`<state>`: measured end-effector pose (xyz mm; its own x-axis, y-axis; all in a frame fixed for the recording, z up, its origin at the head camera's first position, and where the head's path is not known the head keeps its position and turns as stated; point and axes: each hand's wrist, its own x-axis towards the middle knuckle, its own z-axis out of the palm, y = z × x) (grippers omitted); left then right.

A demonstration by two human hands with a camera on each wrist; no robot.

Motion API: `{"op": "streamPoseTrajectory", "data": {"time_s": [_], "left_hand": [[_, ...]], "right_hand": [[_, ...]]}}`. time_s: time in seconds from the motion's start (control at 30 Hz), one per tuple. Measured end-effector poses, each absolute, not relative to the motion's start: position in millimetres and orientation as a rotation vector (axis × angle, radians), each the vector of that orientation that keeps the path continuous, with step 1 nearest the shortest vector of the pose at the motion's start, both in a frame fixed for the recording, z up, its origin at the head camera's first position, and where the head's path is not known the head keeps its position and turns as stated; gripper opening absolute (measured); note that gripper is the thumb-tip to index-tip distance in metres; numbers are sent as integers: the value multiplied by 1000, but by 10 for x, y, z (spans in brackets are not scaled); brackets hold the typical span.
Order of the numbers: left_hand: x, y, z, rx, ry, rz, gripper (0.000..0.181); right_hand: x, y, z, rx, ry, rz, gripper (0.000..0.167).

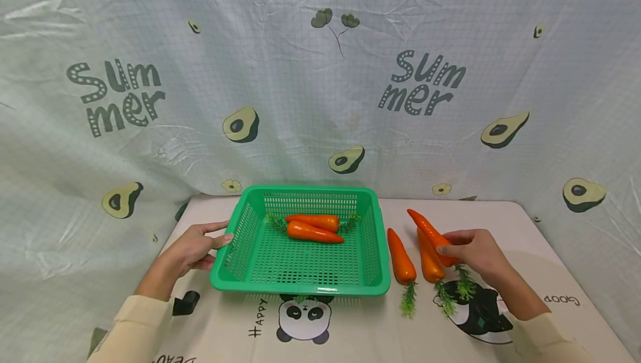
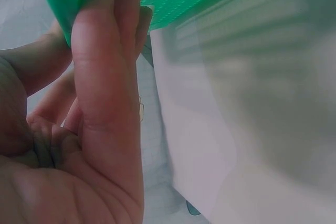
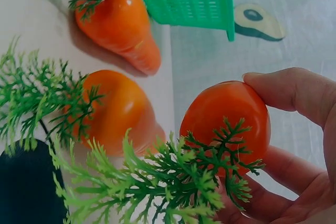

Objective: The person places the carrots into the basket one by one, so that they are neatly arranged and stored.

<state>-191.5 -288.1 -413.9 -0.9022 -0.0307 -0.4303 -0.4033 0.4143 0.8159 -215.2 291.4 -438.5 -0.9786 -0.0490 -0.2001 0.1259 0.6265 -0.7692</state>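
Held carrot: glossy orange, tapered, feathery green top.

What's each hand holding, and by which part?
Right hand: a carrot, by its thick end, near the leaves. Left hand: the basket, by its left rim.

The head camera looked forward and down from above the near side of the pale printed bench, far enough back to take in the left hand at eight o'clock, the right hand at four, and the white avocado-printed cloth at twelve. The left wrist camera sat close to its hand, facing along the fingers toward the green perforated plastic basket at twelve o'clock. The right wrist camera, equally close, saw its hand at four o'clock and shared three orange, green-topped carrots with the head view. All three views shared the basket.
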Motion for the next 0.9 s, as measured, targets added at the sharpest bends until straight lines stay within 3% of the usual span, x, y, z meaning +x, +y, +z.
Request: {"op": "streamPoseTrajectory", "data": {"time_s": [0.9], "left_hand": [[-1930,-2889,-4158,-361,2342,1463,66]], "right_hand": [[-2230,2686,-4212,-38,2627,-1276,50]]}}
